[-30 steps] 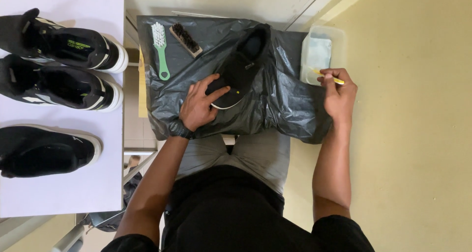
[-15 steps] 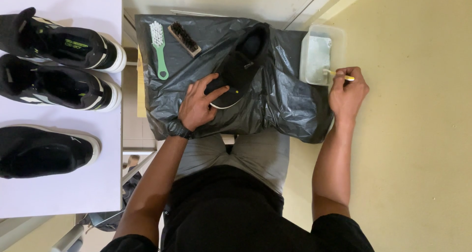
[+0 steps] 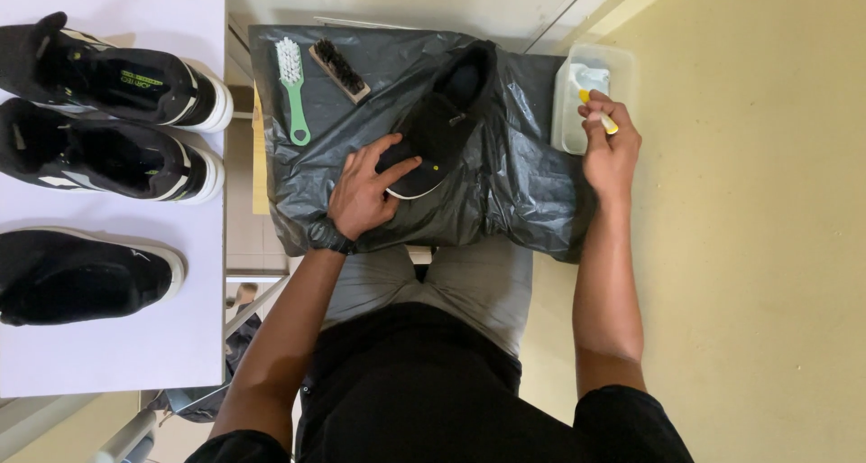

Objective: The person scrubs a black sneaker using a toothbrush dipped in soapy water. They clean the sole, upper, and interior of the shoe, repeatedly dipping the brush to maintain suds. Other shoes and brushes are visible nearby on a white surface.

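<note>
- The left hand [image 3: 365,192] is lying open on a black shoe [image 3: 436,136], fingers spread over its toe — pressing it down onto a black plastic sheet [image 3: 505,174].
- The right hand [image 3: 611,147] is closing its fingers around a small yellow-handled tool [image 3: 599,111], holding it at the rim of a clear plastic tub [image 3: 622,61].
- A green-handled brush [image 3: 292,88] and a wooden brush [image 3: 339,69] are lying near the shoe, apart from it.
- Three black sneakers [image 3: 108,147] are sitting on a white table [image 3: 117,355] — well apart from the hands.
</note>
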